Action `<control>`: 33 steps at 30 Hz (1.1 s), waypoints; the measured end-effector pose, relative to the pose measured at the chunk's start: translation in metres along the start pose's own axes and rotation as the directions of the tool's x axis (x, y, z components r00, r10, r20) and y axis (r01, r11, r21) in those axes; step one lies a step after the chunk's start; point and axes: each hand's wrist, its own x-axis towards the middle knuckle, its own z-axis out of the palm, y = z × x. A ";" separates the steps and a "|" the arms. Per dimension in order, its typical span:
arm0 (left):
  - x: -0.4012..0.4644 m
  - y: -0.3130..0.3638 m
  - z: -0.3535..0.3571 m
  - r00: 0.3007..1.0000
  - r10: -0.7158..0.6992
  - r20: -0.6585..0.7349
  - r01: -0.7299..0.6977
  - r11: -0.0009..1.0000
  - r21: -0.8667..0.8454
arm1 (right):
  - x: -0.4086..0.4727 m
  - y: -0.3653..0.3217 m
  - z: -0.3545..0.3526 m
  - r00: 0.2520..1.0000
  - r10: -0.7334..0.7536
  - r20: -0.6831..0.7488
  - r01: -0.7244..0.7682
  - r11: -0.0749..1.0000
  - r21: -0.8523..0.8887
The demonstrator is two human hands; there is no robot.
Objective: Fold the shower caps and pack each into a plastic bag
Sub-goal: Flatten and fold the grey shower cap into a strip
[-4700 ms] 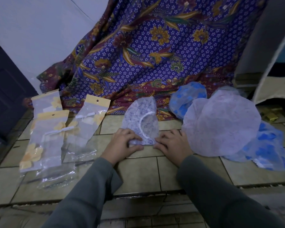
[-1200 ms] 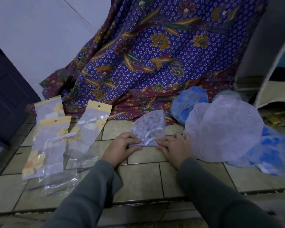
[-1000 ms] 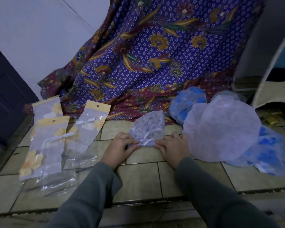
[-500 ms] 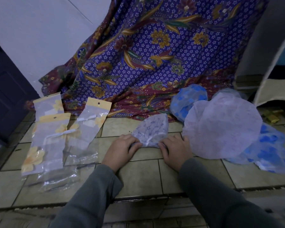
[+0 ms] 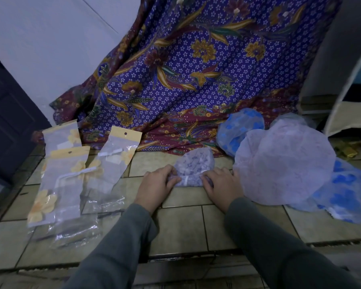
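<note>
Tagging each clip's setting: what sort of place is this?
Probably a home floor used as a packing spot: worn floor tiles, a batik cloth draped behind, and a dark door at left.

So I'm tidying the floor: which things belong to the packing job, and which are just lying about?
Job:
- small folded white patterned shower cap, under left hand and right hand
- clear yellow-topped plastic bags
- loose pale and blue-spotted caps

Lying about:
- purple floral cloth
</note>
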 end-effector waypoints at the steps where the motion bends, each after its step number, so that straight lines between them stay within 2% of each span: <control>1: 0.000 0.000 0.002 1.000 0.022 -0.021 -0.021 0.999 0.030 | 0.000 0.000 -0.001 1.000 0.000 -0.028 0.001 1.000 0.020; 4: 0.001 0.001 0.009 0.982 0.141 -0.127 -0.135 0.989 0.054 | 0.001 0.000 -0.002 0.988 -0.067 -0.142 0.071 0.997 0.021; 7: 0.000 0.008 0.012 0.969 0.237 -0.074 -0.233 0.971 0.057 | 0.000 0.002 0.001 0.973 -0.145 -0.180 0.139 0.989 -0.045; 11: -0.004 0.006 0.011 0.980 0.189 -0.062 -0.192 0.980 -0.060 | -0.006 0.003 0.000 0.985 -0.125 -0.120 0.115 0.990 -0.082; 16: -0.001 0.003 0.013 0.994 0.111 -0.004 -0.110 0.987 -0.113 | -0.011 -0.003 -0.005 0.993 -0.059 0.102 0.066 0.996 -0.059; 19: 0.004 -0.001 0.015 0.995 0.101 -0.004 -0.101 0.984 -0.146 | -0.012 -0.006 -0.006 0.999 0.005 0.054 -0.005 1.000 -0.012; 26: -0.010 -0.003 0.012 0.986 0.164 -0.027 -0.166 0.980 -0.111 | -0.016 -0.006 -0.011 0.994 0.036 0.105 -0.032 0.998 -0.047; 33: -0.009 0.002 0.006 0.990 0.139 0.022 -0.140 0.990 0.008 | -0.011 -0.006 -0.021 0.988 0.052 0.143 -0.046 0.998 -0.044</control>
